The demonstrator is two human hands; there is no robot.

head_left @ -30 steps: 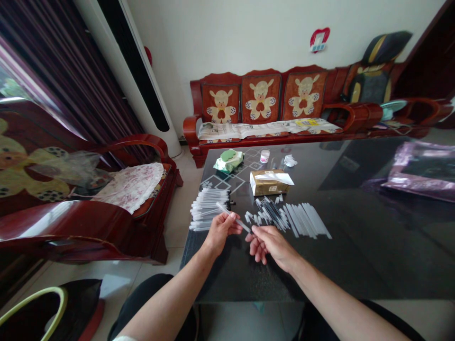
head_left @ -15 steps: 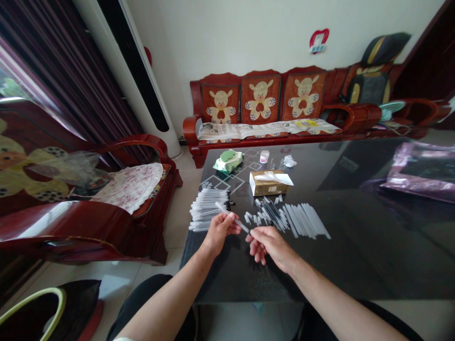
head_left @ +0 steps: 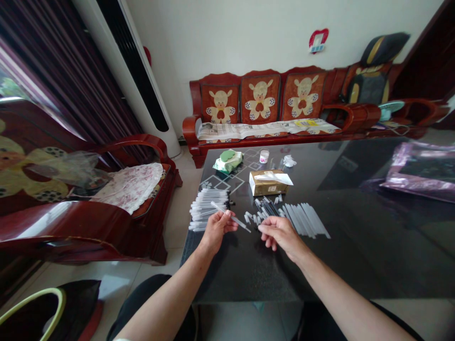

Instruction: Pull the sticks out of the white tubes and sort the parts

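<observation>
A glossy black tabletop (head_left: pixel 355 265) fills most of the space before the person. Behind its far edge stands a long red-brown wooden sofa (head_left: pixel 192 129) with bear-patterned back cushions, and to the left a matching wooden armchair (head_left: pixel 88 232). At the right end of the tabletop lies a broad dark package in shiny purple plastic (head_left: pixel 426 166), well apart from the work.

Nearer, a slanting row of frosted white plastic tubes (head_left: pixel 307 220) lies on the person's right. A stack of similar whitish tubes with black ends (head_left: pixel 209 206) sits on the left, just beyond the left hand (head_left: pixel 217 229). Between them, farther back, rests a gold-and-white cardboard tissue box (head_left: pixel 265 188); a green-and-white soft wipes packet (head_left: pixel 227 163) lies behind it to the left.

The left hand pinches one slim whitish tube (head_left: pixel 219 208) between thumb and fingers, holding it aslant above the tabletop. The right hand (head_left: pixel 279 237) is apart from it, thumb and forefinger drawn together, other fingers curled; I can't tell whether something tiny is caught there. From here that hand covers the near end of a bundle of thin dark refills (head_left: pixel 266 206).

Past the box are a small white cup (head_left: pixel 264 157) and a crumpled white tissue (head_left: pixel 289 161). Smallest are the short clear caps (head_left: pixel 249 217) scattered close by the right fingertips.
</observation>
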